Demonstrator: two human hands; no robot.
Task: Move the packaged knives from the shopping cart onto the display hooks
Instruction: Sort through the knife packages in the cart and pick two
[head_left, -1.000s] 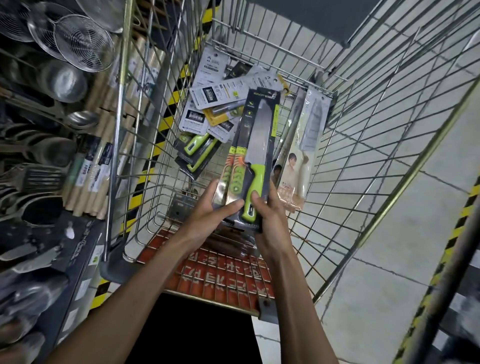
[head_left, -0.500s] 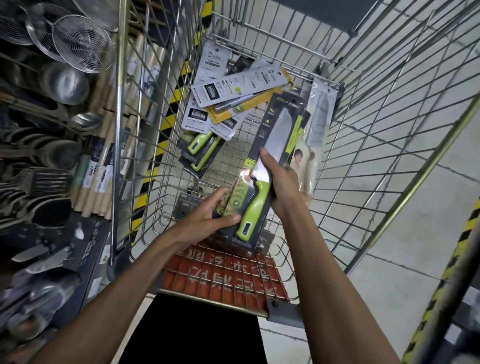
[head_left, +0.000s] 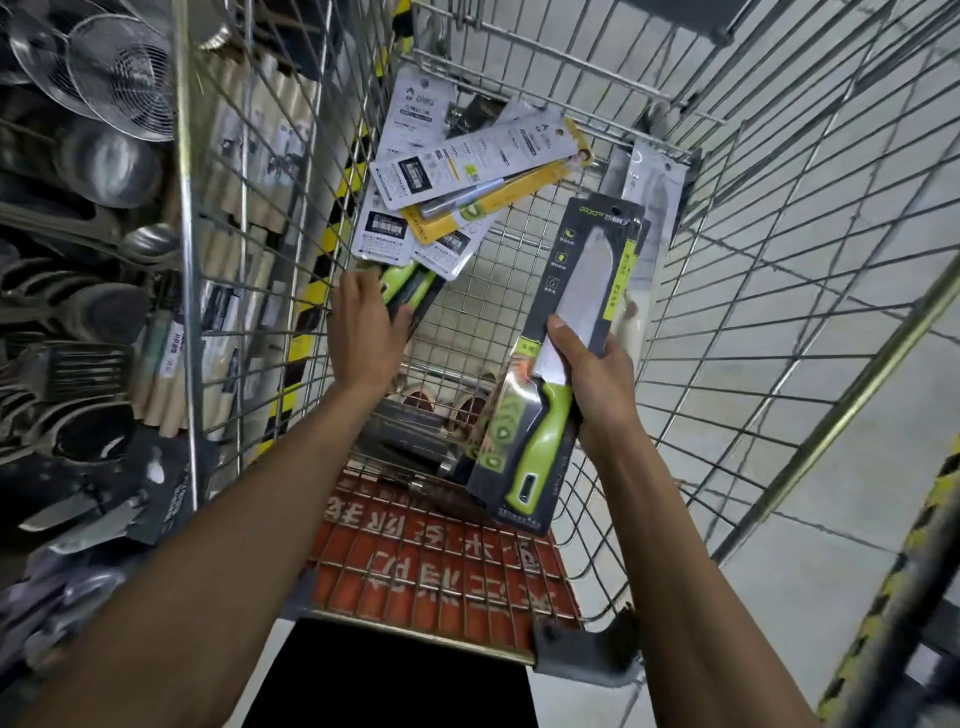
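Observation:
My right hand (head_left: 592, 384) grips a dark card pack with a green-handled knife (head_left: 556, 358), more packs stacked behind it, held upright over the wire shopping cart (head_left: 727, 291). My left hand (head_left: 363, 327) reaches down onto another green-handled knife pack (head_left: 410, 280) lying low at the cart's left side; its fingers touch the pack and their grip is hidden. A pile of white and yellow packaged knives (head_left: 457, 182) leans in the cart's far corner. A pale knife pack (head_left: 649, 218) stands against the far right wall.
Left of the cart is a display of hanging steel strainers (head_left: 114, 78), ladles (head_left: 145, 244) and wooden-handled tools (head_left: 171, 358), with dark knife packs (head_left: 104, 509) lower down. The cart's red child-seat flap (head_left: 447, 577) lies near me. Pale tiled floor (head_left: 831, 364) is on the right.
My left hand let go of the held packs and moved forward-left down to the green-handled pack in the cart. My right hand keeps the packs alone, shifted right.

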